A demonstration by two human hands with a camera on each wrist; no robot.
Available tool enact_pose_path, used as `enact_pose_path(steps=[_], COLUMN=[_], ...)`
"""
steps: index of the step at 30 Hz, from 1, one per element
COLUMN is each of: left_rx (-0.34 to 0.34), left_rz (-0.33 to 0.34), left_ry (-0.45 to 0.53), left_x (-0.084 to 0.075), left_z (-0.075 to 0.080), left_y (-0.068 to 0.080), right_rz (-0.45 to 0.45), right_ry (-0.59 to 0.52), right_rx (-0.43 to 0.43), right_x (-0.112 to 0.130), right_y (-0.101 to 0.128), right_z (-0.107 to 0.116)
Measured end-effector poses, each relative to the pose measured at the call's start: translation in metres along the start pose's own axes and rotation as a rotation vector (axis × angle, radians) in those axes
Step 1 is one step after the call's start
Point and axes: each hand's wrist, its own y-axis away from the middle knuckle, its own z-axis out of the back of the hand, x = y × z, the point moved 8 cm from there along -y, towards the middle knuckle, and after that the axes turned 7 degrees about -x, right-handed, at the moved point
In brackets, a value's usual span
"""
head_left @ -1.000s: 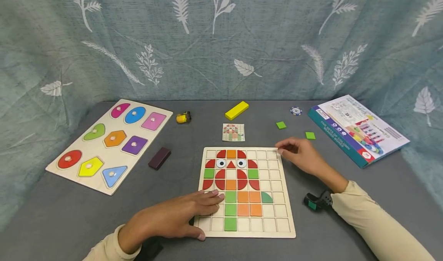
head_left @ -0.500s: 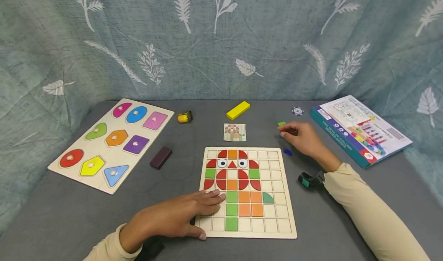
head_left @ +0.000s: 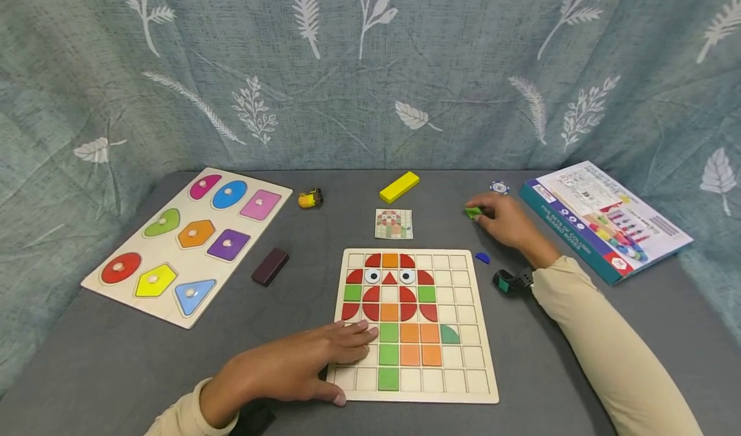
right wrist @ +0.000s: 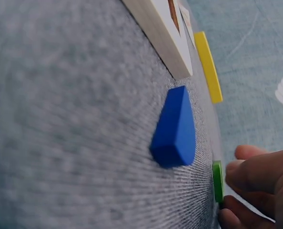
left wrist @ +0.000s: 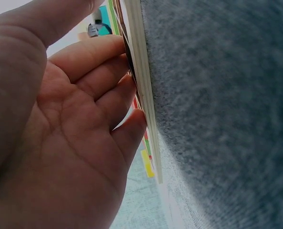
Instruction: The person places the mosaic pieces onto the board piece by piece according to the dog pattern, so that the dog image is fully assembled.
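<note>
1. Pinching a small green square tile (head_left: 473, 212) between thumb and fingertips of the right hand (head_left: 505, 222); tile lay low on the grey bench (head_left: 301, 275), far right of the grid board (head_left: 489, 394), near the blue-and-white chip (head_left: 498, 187).
2. Seen edge-on in the right wrist view too: green tile (right wrist: 217, 181) against the fingertips (right wrist: 241, 167), just touching the felt surface.
3. Lay just beside that hand, nearer the board: a blue curved piece (head_left: 482, 257), flat on the bench, apart from the fingers; shown large in the wrist view (right wrist: 176, 126).
4. Rested flat on the board's lower left corner: left hand (head_left: 295, 365), fingers spread and straight, thumb along the front edge, gripping nothing; confirmed by the left wrist view, fingers (left wrist: 94, 62) pressed against the board's edge (left wrist: 144, 86).
5. Held a part-built pattern of red, green and orange tiles with two eyes in the board's cells.
6. Placed behind the board: small pattern card (head_left: 393, 224), then a yellow block (head_left: 399, 186).
7. Stood further out: boxed game (head_left: 602, 220) at right, shape puzzle (head_left: 188, 243) at left, dark brown block (head_left: 269, 266) and small yellow toy (head_left: 309, 198) between.
</note>
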Motion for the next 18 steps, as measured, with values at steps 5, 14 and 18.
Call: enact_pose_path(steps=[5,14,18], left_rx=[0.002,-0.006,-0.008], left_rz=[-0.001,-0.002,0.006], left_ry=[0.004,0.002,0.003], left_x=[-0.0005,-0.0009,-0.0002], left_z=[-0.0004,-0.0003,-0.0007], left_y=[0.0003,0.0002,-0.0001], right_rz=[-0.023,0.038,0.049], right_ry=[0.01,0.062,0.114], right_rx=[0.029,0.044,0.088], right_x=[-0.0002,0.0067,0.0069], right_y=[-0.0011,-0.0032,-0.002], right_z=[-0.0012,-0.0043,-0.0062])
